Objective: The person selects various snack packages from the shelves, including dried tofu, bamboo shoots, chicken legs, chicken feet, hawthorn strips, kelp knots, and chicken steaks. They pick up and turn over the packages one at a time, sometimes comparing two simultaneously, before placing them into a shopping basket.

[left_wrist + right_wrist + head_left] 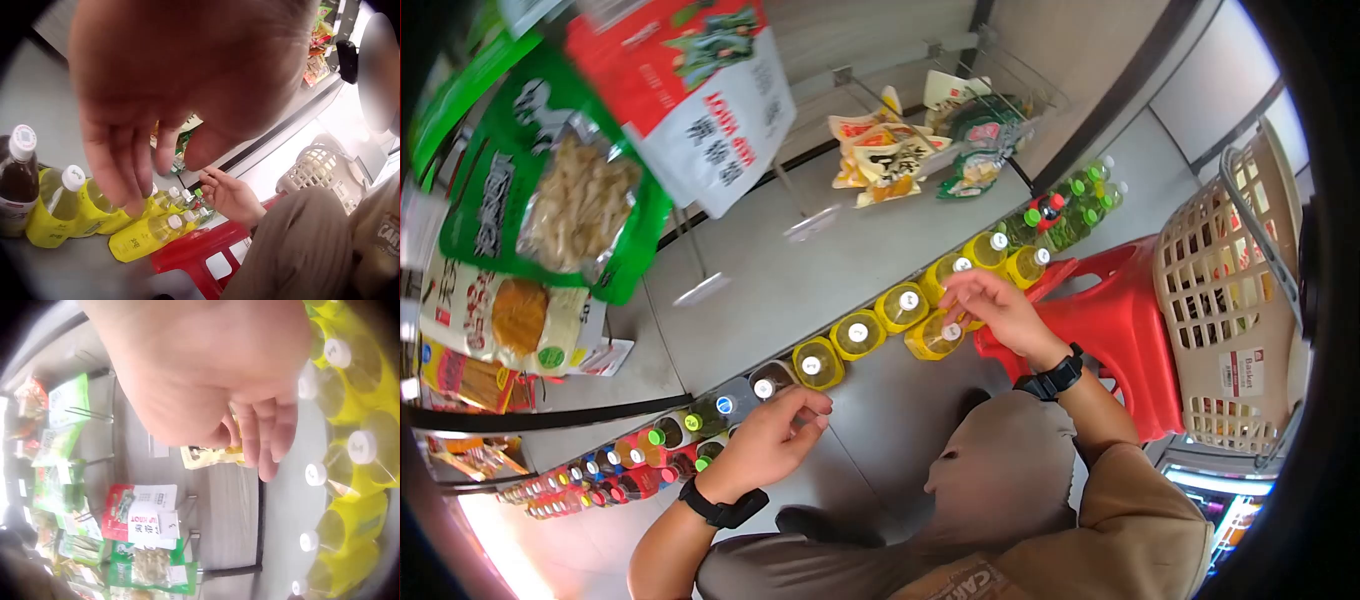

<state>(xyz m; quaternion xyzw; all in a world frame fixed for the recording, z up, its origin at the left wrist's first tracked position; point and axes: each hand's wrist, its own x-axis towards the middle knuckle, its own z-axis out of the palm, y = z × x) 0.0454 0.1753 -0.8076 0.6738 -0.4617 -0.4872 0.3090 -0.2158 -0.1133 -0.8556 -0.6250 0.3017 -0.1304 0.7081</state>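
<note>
My left hand [775, 445] hovers near the front of a row of drink bottles, fingers loosely bent and nothing in them. Close to its fingertips are a yellow-labelled bottle [818, 365] with a white cap and a dark-brown drink bottle [19, 169]. My right hand [1000, 310] is over the yellow bottles farther right, palm down with relaxed fingers. Beside its fingertips, one yellow bottle [927, 345] stands in front of the row. In the right wrist view, no object shows between the fingers, and several white-capped yellow bottles [362, 525] stand beside them.
A red plastic stool [1115, 310] stands at the right, with a beige shopping basket [1230, 300] on it. Snack packets, including a green bag [490, 200], hang from hooks above the grey shelf [740, 300]. Green-capped bottles [1080, 215] end the row; red and dark bottles continue left.
</note>
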